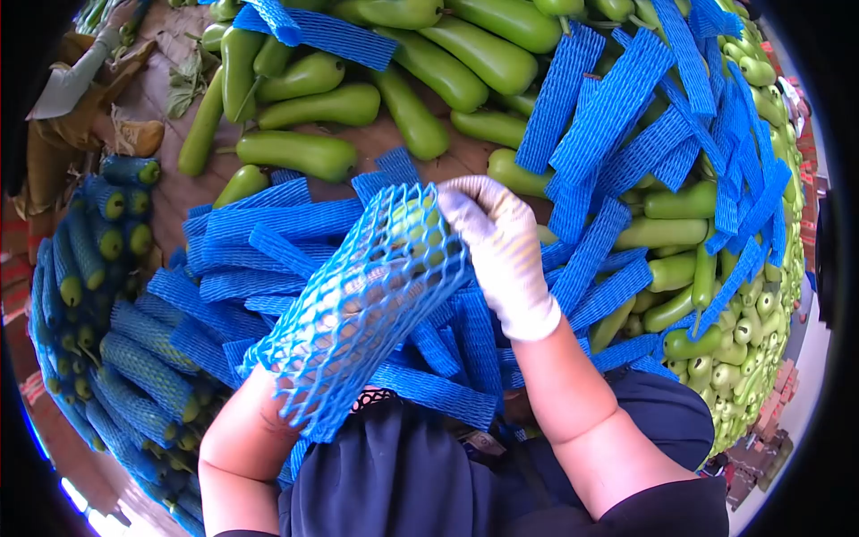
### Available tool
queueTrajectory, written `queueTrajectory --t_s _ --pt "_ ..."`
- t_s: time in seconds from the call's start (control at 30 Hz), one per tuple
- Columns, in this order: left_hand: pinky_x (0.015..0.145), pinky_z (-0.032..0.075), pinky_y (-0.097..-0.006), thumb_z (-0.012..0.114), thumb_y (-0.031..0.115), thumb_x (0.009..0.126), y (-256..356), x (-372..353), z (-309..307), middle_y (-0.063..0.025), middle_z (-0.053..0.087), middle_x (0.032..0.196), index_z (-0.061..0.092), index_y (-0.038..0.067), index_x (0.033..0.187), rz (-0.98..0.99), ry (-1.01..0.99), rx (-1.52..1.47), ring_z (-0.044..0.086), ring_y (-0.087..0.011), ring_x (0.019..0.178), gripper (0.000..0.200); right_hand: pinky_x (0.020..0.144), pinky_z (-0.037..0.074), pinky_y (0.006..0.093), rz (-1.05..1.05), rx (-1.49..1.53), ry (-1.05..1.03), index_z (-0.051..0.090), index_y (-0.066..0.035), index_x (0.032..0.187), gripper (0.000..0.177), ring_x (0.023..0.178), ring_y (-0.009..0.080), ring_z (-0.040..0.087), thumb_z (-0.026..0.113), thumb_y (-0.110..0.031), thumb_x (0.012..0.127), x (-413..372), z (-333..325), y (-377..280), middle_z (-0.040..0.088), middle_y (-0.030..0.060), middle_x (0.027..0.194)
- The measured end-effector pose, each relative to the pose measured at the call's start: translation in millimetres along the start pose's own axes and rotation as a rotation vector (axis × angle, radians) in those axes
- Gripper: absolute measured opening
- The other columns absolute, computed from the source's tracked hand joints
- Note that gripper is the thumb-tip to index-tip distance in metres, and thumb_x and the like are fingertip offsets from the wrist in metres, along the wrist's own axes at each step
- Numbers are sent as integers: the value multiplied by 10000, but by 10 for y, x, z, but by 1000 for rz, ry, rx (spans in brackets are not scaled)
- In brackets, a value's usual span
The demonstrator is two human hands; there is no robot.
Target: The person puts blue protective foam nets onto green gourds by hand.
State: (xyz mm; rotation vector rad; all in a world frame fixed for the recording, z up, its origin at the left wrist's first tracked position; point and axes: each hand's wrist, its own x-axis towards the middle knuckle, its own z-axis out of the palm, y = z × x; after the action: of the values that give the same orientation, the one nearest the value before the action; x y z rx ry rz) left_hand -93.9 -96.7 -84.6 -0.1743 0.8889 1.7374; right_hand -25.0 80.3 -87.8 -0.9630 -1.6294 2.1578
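A blue foam net sleeve, stretched wide, covers my left hand and wrist. Through the mesh I make out a pale glove, but its fingers are not distinct. A green patch, perhaps a bottle gourd, shows through the netting beyond that hand. My right hand, in a whitish glove, pinches the sleeve's upper rim between thumb and fingers. Flattened blue net sleeves lie in a heap beneath both hands. Just past them rests a bare green bottle gourd.
More bare gourds are piled at the back. Loose sleeves cover gourds on the right, beside a large gourd heap. Netted gourds are stacked at left. Another person's sleeved arm is at upper left.
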Motion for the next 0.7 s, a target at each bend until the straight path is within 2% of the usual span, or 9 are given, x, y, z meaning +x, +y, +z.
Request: queueTrajectory --t_s 0.07,0.17,0.37,0.43,0.5,0.57,0.6,0.63,0.7 --pt "1069 407 -414 636 99 881 19 556 408 -139 534 1326 375 28 1426 1 -32 -36 513 -267 1239 608 705 475 224 -20 -80 21 668 -1 945 164 741 62 566 677 -160 908 248 -133 193 657 15 808" --pt "1076 403 -424 623 98 889 84 95 142 -139 542 1321 390 27 1415 3 -76 -92 507 -276 1251 580 703 485 259 9 -101 78 675 8 940 163 734 91 579 675 -150 898 585 -358 648 678 43 823" --pt "1082 391 -449 592 62 879 156 50 225 -190 395 1456 253 26 1499 -88 54 -87 470 -309 1299 707 768 502 334 90 -864 250 688 5 987 248 784 209 650 645 -217 884 952 -973 1338 700 132 841" --pt "1093 369 -446 596 70 881 152 40 229 -181 360 1477 203 36 1517 -101 47 3 447 -301 1317 748 859 494 352 124 -814 179 633 15 1138 374 939 224 654 633 -280 909 816 -952 1297 692 151 1019" --pt "1105 347 -444 599 78 883 104 -1 199 -172 324 1498 153 45 1536 -117 47 86 425 -294 1334 791 983 436 419 -272 -772 331 522 -17 1290 549 1100 323 599 630 -391 903 391 -725 1097 610 208 1216" --pt "1161 211 -405 623 206 914 0 -38 123 -214 215 1551 187 28 1523 54 -198 859 199 -357 1455 770 1042 403 424 7 -441 292 448 -12 1355 611 1180 304 550 613 -417 928 -51 -614 956 559 172 1300" --pt "1174 140 -399 634 264 919 -59 -45 135 -240 137 1574 230 37 1513 135 -377 937 84 -347 1482 753 1031 422 417 284 138 172 468 -14 1336 606 1177 292 555 612 -437 926 -213 -596 875 573 170 1274" --pt "1176 154 -399 630 280 926 -20 -98 249 -262 247 1534 364 18 1455 177 -477 1126 176 -337 1466 647 1020 441 409 545 720 37 488 -17 1317 602 1174 281 559 611 -456 924 -345 -601 829 587 167 1249" --pt "1146 261 -402 615 273 939 26 -15 270 -257 477 1386 493 1 1365 99 -768 985 380 -327 1373 519 950 501 447 812 944 -129 518 -26 1267 573 1121 281 584 665 -428 887 -510 -812 899 602 185 1200"
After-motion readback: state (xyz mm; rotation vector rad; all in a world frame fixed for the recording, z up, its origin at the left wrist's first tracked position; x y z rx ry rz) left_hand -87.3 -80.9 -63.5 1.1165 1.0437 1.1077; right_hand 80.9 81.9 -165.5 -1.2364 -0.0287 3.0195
